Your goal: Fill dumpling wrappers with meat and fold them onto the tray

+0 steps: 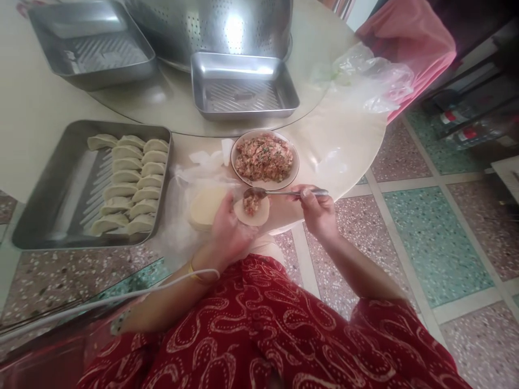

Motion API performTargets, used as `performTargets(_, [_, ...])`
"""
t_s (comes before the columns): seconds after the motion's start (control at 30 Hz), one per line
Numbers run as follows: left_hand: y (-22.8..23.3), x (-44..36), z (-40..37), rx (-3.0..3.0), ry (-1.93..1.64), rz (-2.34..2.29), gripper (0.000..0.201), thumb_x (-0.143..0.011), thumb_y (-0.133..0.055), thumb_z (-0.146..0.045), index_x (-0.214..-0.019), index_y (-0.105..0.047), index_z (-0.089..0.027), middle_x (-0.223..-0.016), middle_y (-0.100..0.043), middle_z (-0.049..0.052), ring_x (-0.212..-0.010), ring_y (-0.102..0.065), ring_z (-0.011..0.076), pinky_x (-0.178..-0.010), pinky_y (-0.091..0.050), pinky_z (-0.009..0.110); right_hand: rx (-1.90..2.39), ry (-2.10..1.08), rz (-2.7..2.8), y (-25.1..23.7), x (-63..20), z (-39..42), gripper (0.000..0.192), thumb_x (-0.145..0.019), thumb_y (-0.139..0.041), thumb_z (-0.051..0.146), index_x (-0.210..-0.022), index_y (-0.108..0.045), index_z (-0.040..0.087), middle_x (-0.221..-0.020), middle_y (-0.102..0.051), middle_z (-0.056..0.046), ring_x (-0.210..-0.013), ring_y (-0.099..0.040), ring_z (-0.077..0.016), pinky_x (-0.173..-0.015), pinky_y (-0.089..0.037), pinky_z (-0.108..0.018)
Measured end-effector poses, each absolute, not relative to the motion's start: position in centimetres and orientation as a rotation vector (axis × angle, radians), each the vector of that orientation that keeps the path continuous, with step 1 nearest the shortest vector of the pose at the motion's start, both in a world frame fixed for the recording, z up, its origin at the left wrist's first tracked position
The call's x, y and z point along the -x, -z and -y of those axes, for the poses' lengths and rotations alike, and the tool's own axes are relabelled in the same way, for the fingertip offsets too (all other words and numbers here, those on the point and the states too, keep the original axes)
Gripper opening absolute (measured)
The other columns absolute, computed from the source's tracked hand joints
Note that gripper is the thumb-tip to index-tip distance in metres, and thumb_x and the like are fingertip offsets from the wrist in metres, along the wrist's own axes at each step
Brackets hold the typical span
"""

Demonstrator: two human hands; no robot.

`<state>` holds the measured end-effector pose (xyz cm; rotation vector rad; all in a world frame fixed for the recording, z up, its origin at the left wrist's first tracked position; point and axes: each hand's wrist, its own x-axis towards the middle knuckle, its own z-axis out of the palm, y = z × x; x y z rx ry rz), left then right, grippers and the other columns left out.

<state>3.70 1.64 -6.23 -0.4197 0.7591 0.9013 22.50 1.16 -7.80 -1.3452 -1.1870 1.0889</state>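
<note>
Spooning filling onto wrapper [252, 209] cupped in left hand [227, 227], just below bowl [265, 158]; right hand [318, 208] pinches spoon [279, 192]. Next, prob.: fold w/ care.

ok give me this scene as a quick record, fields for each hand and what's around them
left hand: left hand holds a round wrapper with filling on it
right hand: right hand holds a spoon over the wrapper
bowl: bowl of filling just beyond the hands
wrapper stack: wrapper stack beside the left hand
tray: tray with rows of folded dumplings
empty trays: two, farther back
</note>
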Motion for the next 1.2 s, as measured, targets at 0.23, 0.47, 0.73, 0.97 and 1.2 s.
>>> performTargets(0.23, [6.1,-3.4,-0.8,0.372,-0.908,-0.721,0.060,-0.102,-0.029,-0.049,-0.138,-0.050,-0.005,-0.112,-0.073,0.014,-0.113,-0.067,0.0250,-0.103,-0.052,0.038,1.316,-0.911,1.459,6.3,-22.6,1.0,0.021,-0.095,-0.055,0.044,-0.095,-0.073,0.032,-0.087,-0.073,0.000,-0.081,-0.073,-0.0180,-0.075,-0.059,-0.037])
performTargets(0.47, [5.4,-3.4,-0.3,0.288,-0.929,-0.655,0.057,-0.103,-0.024,-0.049,-0.122,-0.060,-0.008,-0.101,-0.075,0.013,-0.113,-0.068,0.0251,-0.104,-0.050,0.040,1.094,-0.704,1.587,4.9,-22.4,1.9,0.020,-0.097,-0.054,0.030,-0.107,-0.071,0.034,-0.086,-0.070,-0.002,-0.087,-0.070,-0.0192,-0.069,-0.058,-0.036])
performTargets(0.73, [4.7,-2.9,0.0,0.272,-0.879,-0.612,0.062,-0.102,-0.023,-0.050,-0.124,-0.060,-0.005,-0.108,-0.073,0.017,-0.118,-0.064,0.0278,-0.105,-0.049,0.042,0.939,-0.542,1.874,4.5,-23.1,1.7,0.020,-0.094,-0.060,0.024,-0.107,-0.071,0.034,-0.085,-0.075,0.001,-0.077,-0.068,-0.0186,-0.072,-0.057,-0.041])
performTargets(0.97, [4.8,-2.8,0.2,0.279,-0.903,-0.595,0.059,-0.101,-0.027,-0.049,-0.126,-0.059,-0.006,-0.109,-0.073,0.017,-0.117,-0.064,0.0290,-0.104,-0.050,0.044,0.897,-0.513,1.871,3.4,-23.4,1.6,0.020,-0.093,-0.060,0.022,-0.107,-0.070,0.031,-0.085,-0.076,0.001,-0.080,-0.069,-0.0189,-0.069,-0.057,-0.039])
performTargets(1.2, [3.9,-2.5,-0.1,0.301,-0.949,-0.551,0.059,-0.101,-0.027,-0.052,-0.128,-0.058,-0.008,-0.115,-0.071,0.017,-0.121,-0.063,0.0302,-0.105,-0.049,0.047,0.792,-0.303,1.942,2.1,-22.8,3.8,0.034,-0.096,-0.053,0.016,-0.123,-0.062,0.034,-0.083,-0.071,0.003,-0.076,-0.065,-0.0139,-0.051,-0.054,-0.026])
